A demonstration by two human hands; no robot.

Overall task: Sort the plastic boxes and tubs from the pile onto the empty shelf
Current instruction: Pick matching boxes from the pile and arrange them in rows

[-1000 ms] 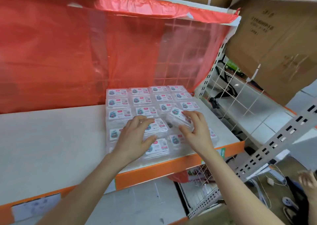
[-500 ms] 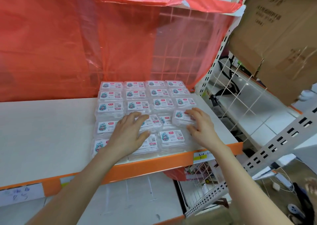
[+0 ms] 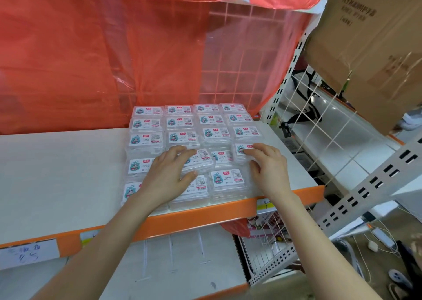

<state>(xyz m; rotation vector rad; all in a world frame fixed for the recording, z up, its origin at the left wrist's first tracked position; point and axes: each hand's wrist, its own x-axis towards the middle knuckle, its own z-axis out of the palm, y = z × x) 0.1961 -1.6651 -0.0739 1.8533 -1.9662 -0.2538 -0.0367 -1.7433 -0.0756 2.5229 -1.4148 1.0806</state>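
A second ago the right hand point(image 3: 267, 169) was holding the end box point(image 3: 242, 150) tipped up above the rows. Now that box is lying flat on the shelf point(image 3: 64, 169), at the right end of the fourth row. The right grip is still closing on it, with the fingers lying on its lid and the thumb pressing its near side. The left hand point(image 3: 167, 174) is staying where it was, on the middle box point(image 3: 202, 159) in the same row. Its grip is holding that box, with the fingers bending over the far edge and the thumb touching the near edge. The middle box is sitting a little crooked. The other clear plastic boxes point(image 3: 180, 137) are lying in neat rows, touching each other, at the right part of the shelf. The whole view is also sitting a bit lower and nearer than before. The left hand and arm are hiding parts of the boxes in the two front rows. The small print on the box stickers is too tiny to read. The red plastic sheet point(image 3: 91, 59) is hanging behind the shelf and blurring the wire back. The cardboard cartons point(image 3: 370, 48) are being cut off by the top and right edges. The writing on the paper label point(image 3: 27, 255) on the orange shelf edge point(image 3: 182, 222) is too smudgy to read.
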